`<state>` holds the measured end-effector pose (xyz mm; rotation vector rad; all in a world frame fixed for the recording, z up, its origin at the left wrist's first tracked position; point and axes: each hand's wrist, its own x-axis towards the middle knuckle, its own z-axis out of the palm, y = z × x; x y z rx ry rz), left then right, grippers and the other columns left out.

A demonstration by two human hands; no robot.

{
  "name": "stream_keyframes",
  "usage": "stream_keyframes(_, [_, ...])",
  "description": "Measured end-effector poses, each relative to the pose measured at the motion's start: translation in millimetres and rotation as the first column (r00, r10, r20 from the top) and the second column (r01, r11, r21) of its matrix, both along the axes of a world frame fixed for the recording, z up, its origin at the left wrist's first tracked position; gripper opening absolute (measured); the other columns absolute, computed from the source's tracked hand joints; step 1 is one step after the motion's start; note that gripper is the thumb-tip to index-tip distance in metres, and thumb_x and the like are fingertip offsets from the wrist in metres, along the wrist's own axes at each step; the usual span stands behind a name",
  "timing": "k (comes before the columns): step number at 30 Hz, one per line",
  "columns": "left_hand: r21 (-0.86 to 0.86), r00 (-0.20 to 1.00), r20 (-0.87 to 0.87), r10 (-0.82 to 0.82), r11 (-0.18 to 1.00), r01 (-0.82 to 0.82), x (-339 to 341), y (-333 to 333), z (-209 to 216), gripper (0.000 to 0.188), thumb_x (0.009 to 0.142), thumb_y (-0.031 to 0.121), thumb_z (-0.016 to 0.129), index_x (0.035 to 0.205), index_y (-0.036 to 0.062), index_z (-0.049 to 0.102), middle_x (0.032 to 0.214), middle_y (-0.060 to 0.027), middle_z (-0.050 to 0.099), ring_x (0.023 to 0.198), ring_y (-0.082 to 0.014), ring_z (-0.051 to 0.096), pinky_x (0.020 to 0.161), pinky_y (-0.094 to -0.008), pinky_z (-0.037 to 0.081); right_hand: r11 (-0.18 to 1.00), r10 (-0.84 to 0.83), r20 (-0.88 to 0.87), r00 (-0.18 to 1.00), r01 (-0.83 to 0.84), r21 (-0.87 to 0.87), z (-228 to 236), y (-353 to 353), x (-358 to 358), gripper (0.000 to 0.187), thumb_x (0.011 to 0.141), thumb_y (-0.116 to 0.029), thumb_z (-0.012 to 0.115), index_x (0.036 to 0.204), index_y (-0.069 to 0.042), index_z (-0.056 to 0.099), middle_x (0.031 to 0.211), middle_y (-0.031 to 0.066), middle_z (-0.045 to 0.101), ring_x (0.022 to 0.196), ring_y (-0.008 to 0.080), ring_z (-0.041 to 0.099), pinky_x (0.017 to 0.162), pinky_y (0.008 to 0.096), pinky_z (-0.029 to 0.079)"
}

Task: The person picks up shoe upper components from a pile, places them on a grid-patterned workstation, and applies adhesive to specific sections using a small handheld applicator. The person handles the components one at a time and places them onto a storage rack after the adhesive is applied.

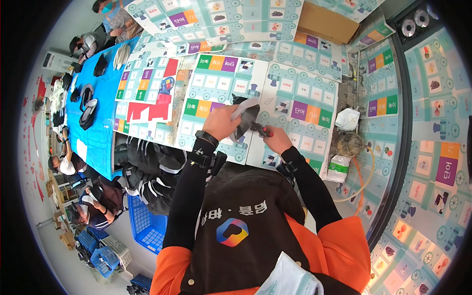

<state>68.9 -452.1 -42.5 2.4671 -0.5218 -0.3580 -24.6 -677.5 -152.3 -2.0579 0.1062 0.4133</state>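
Note:
My left hand (pixel 222 122) is closed on a black shoe upper (pixel 243 129) with a pale grey band along its top, held up over the patterned sheets on the bench. My right hand (pixel 278 140) wraps around a small tool with red handles (pixel 268 132). The dark jaws of that tool meet the right edge of the upper; whether it is pliers or snips I cannot make out. Both hands are close together above the bench's near part. A dark band and a small device sit on my left wrist, and a black strap on my right.
Several black uppers with pale edges (pixel 152 162) hang in a bundle left of my arm, above a blue crate (pixel 147 226). A blue-covered table (pixel 101 142) bears more uppers; people work around it. A cardboard box (pixel 324 22) and white packet (pixel 338 167) rest on the bench.

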Motion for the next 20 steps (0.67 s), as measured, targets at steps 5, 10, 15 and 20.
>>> stream_keyframes(5, [0.036, 1.000, 0.008, 0.004, 0.999, -0.004, 0.3, 0.0, -3.7, 0.038, 0.088, 0.028, 0.065, 0.121, 0.0106, 0.071, 0.103, -0.0206, 0.072, 0.093, -0.0412, 0.069, 0.083, -0.0497, 0.056, 0.998, 0.063, -0.117, 0.991, -0.065, -0.019, 15.2, -2.7, 0.7, 0.028, 0.080, -0.011, 0.058, 0.102, 0.000, 0.071, 0.090, 0.0286, 0.069, 0.089, 0.0478, 0.065, 0.079, 0.0495, 0.051])
stream_keyframes(10, [0.039, 1.000, 0.008, -0.002, 0.999, 0.002, 1.9, 0.8, -6.7, 0.039, 0.088, 0.028, 0.066, 0.122, 0.0103, 0.071, 0.104, -0.0212, 0.072, 0.094, -0.0413, 0.069, 0.084, -0.0494, 0.056, 0.997, -0.021, -0.195, 0.981, 0.036, 0.075, 11.8, -3.0, -5.8, 0.028, 0.080, -0.012, 0.059, 0.101, 0.000, 0.072, 0.090, 0.0287, 0.069, 0.090, 0.0478, 0.066, 0.078, 0.0500, 0.051])
stream_keyframes(15, [0.027, 1.000, -0.011, -0.016, 0.999, 0.016, 5.7, -2.8, -1.6, 0.040, 0.088, 0.029, 0.067, 0.122, 0.0101, 0.070, 0.103, -0.0214, 0.072, 0.094, -0.0414, 0.069, 0.084, -0.0491, 0.056, 0.997, -0.049, 0.009, 0.999, 0.049, -0.060, 7.0, 0.7, -6.8, 0.026, 0.081, -0.012, 0.061, 0.102, -0.002, 0.072, 0.090, 0.0293, 0.069, 0.089, 0.0489, 0.065, 0.077, 0.0522, 0.051])
stream_keyframes(20, [0.083, 0.998, 0.001, -0.068, 0.994, 0.067, 18.3, -12.1, -10.3, 0.039, 0.090, 0.029, 0.066, 0.122, 0.0087, 0.070, 0.102, -0.0202, 0.073, 0.092, -0.0419, 0.069, 0.082, -0.0483, 0.056, 0.990, -0.015, 0.046, 0.999, 0.021, -0.137, 11.5, -0.6, -2.8, 0.027, 0.083, -0.015, 0.061, 0.106, -0.004, 0.071, 0.087, 0.0294, 0.068, 0.088, 0.0495, 0.064, 0.080, 0.0547, 0.051])
